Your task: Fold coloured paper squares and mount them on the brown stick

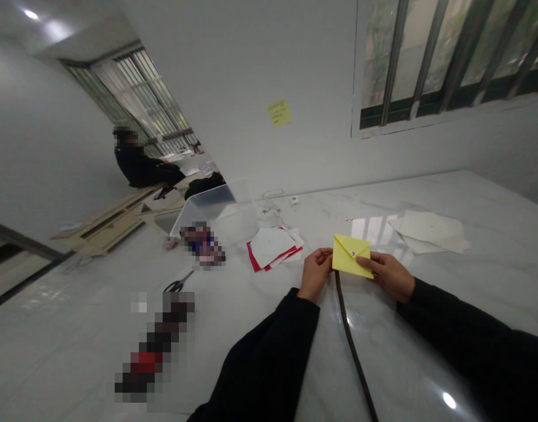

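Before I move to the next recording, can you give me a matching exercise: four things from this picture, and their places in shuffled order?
Things:
1. yellow envelope
2. yellow sticky note
3. scissors
4. off-white sheets

Places:
A. on the wall
B. on the marbled surface, to the right of both hands
C. held by the left hand and the right hand
D. on the marbled surface, to the left of both hands

Pairs: 1-C; 2-A; 3-D; 4-B
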`<state>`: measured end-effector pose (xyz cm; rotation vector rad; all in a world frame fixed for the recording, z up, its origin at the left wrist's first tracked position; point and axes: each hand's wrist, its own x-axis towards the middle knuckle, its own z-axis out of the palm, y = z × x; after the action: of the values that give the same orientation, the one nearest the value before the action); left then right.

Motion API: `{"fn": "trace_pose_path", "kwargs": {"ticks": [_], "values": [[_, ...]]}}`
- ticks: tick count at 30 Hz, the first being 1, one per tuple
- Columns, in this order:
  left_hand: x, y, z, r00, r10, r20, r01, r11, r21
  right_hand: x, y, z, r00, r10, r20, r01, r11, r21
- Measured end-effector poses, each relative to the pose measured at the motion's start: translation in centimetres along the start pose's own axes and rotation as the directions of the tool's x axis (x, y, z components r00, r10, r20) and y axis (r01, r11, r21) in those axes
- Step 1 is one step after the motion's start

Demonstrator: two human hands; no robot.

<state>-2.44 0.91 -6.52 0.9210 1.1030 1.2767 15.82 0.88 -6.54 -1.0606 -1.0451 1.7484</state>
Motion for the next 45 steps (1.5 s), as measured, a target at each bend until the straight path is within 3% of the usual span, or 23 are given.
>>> {"fn": "trace_pose_path", "kwargs": {"ticks": [4,9,15,20,24,28,34,42,45], "values": [[-0.1,0.4,-0.2,0.983,0.156,-0.096,-0.137,0.975,0.176,0.3,0.1,-0.5,0.996,-0.078,-0.034,0.074,0.992,-0.099],[-0.1,0.1,-0.1,0.955,0.258,-0.149,-0.222,0.95,0.221,0.3,0.1,-0.6,0.991,-0.126,-0.035,0.116,0.971,-0.211],[0.5,-0.3,-0.5,0.966,0.227,-0.126,-0.223,0.974,0.044,0.4,0.1,-0.5,0.986,-0.155,-0.057,0.134,0.955,-0.266],[0.5,0.5,-0.6,0.96,0.215,-0.179,-0.224,0.974,-0.034,0.3,-0.2,-0.2,0.984,-0.169,-0.062,0.143,0.943,-0.302],[-0.1,0.7,-0.1,0.995,0.1,0.005,-0.1,0.994,-0.031,-0.1,-0.5,0.3,0.983,-0.183,-0.024,0.168,0.942,-0.29],[-0.9,0.6,0.6,0.989,0.056,0.135,-0.058,0.998,0.015,-0.1,-0.3,0.1,0.969,-0.237,0.071,0.247,0.92,-0.303],[-1.3,0.3,0.7,0.995,0.032,0.096,-0.043,0.993,0.106,-0.2,0.1,0.0,0.954,-0.283,0.098,0.299,0.875,-0.38],[-1.3,0.0,0.7,0.997,0.035,0.075,-0.041,0.996,0.082,0.0,0.6,0.0,0.961,-0.251,0.119,0.278,0.889,-0.365],[-1.2,-0.2,0.7,0.997,0.03,0.076,-0.035,0.997,0.067,0.0,0.6,-0.1,0.947,-0.32,0.014,0.297,0.858,-0.418]]}}
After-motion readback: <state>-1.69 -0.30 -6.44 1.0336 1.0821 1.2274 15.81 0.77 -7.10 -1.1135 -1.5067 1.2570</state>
